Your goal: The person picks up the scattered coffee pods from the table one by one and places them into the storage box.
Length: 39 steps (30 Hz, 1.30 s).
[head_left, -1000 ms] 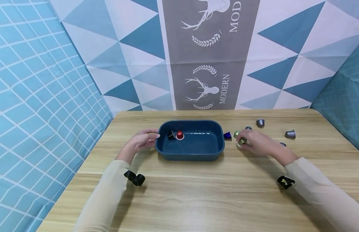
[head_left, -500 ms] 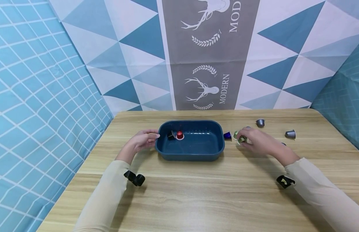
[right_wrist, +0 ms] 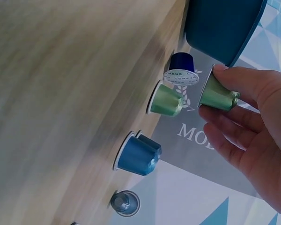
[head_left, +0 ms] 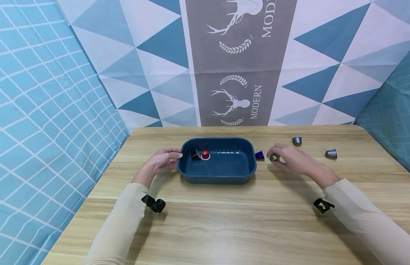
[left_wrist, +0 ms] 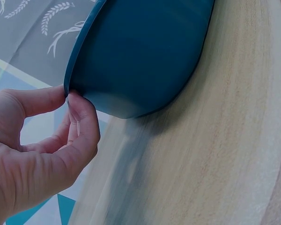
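A green capsule (right_wrist: 218, 95) is being pinched by the right hand (right_wrist: 266, 136), thumb and fingers parted by its width, right of the blue container (head_left: 218, 180), which is being pinched closely by the left hand (left_wrist: 47, 164).

Here the left hand (left_wrist: 49, 152) is pinching the dark blue container (left_wrist: 145, 51) by its rim; a shadow (left_wrist: 131, 173) is stretching across the wood-grain table (left_wrist: 215, 145), and a patterned backdrop (left_wrist: 28, 40) is showing beyond.

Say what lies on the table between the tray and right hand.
In the head view: a navy capsule beside the tray, then a partly hidden green capsule nearest the right hand.
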Motion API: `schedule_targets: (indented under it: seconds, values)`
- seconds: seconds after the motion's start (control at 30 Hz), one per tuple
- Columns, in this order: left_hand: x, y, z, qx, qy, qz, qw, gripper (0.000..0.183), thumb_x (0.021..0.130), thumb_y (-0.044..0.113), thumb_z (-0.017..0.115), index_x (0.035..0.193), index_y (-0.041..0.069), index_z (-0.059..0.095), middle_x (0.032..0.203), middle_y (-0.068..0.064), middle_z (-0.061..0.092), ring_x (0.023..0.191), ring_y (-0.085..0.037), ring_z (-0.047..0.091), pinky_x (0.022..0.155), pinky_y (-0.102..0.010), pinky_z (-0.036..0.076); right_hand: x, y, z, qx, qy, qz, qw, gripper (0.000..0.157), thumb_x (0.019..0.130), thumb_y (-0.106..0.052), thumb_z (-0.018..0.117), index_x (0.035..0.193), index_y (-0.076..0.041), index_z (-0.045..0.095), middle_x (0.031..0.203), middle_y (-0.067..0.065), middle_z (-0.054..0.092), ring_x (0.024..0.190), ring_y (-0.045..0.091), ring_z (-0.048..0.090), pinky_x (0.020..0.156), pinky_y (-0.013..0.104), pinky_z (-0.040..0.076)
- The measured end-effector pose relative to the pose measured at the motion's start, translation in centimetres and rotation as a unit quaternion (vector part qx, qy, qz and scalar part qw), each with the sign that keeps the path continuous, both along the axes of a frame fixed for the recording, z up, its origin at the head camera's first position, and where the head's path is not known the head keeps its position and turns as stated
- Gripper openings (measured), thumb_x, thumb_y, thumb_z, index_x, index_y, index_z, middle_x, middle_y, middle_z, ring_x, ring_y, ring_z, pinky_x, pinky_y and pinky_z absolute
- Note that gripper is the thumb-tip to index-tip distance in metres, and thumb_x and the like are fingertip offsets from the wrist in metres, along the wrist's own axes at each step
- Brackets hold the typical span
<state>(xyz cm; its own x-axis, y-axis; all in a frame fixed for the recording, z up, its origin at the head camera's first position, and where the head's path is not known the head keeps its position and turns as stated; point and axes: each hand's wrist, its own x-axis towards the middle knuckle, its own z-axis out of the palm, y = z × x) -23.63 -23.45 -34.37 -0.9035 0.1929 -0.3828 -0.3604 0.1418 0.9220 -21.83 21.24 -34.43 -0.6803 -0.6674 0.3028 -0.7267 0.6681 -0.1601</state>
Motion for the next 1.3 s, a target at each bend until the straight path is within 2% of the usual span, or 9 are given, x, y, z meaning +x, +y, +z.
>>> schedule_targets:
  seconds: [0.3, 0.83, 1.0, 1.3]
  values:
    - [-0.2, 0.0, 0.0, 0.001, 0.004, -0.001, 1.0, 0.034, 0.096, 0.012, 0.056, 0.128, 0.003, 0.047, 0.083, 0.006, 0.063, 0.073, -0.004, 0.06, 0.069, -0.017, 0.052, -0.6, -0.6, 0.3, -0.008, 0.039, 0.026, 0.999, 0.023, 0.075, 0.003, 0.077, 0.094, -0.002, 0.065, 0.089, 0.006, 0.065, 0.079, 0.014, 0.063, 0.068, 0.03, 0.055]
    - [-0.4, 0.2, 0.2, -0.006, 0.001, 0.006, 1.0, 0.036, 0.096, 0.012, 0.056, 0.129, 0.004, 0.045, 0.08, 0.008, 0.061, 0.07, -0.001, 0.058, 0.067, -0.016, 0.051, -1.0, -1.5, 1.7, 0.009, 0.029, 0.01, 0.999, 0.021, 0.077, 0.0, 0.076, 0.095, -0.003, 0.065, 0.09, 0.007, 0.065, 0.08, 0.015, 0.064, 0.069, 0.032, 0.055]
    - [-0.3, 0.1, 0.2, -0.002, 0.002, 0.002, 1.0, 0.034, 0.096, 0.011, 0.056, 0.127, 0.004, 0.046, 0.081, 0.007, 0.061, 0.07, -0.002, 0.058, 0.068, -0.017, 0.052, -1.1, -1.9, 2.3, 0.027, 0.018, 0.001, 0.999, 0.021, 0.079, -0.003, 0.076, 0.097, -0.005, 0.066, 0.092, 0.006, 0.065, 0.082, 0.015, 0.064, 0.071, 0.032, 0.055]
    - [-0.1, 0.2, -0.1, 0.0, 0.0, 0.006, 1.0, 0.026, 0.095, 0.01, 0.056, 0.121, 0.006, 0.049, 0.08, 0.007, 0.061, 0.07, -0.004, 0.059, 0.067, -0.017, 0.052, -1.2, -2.8, 3.2, 0.024, 0.005, 0.007, 1.0, 0.019, 0.08, -0.003, 0.075, 0.097, -0.006, 0.067, 0.091, 0.004, 0.067, 0.08, 0.013, 0.063, 0.072, 0.03, 0.057]
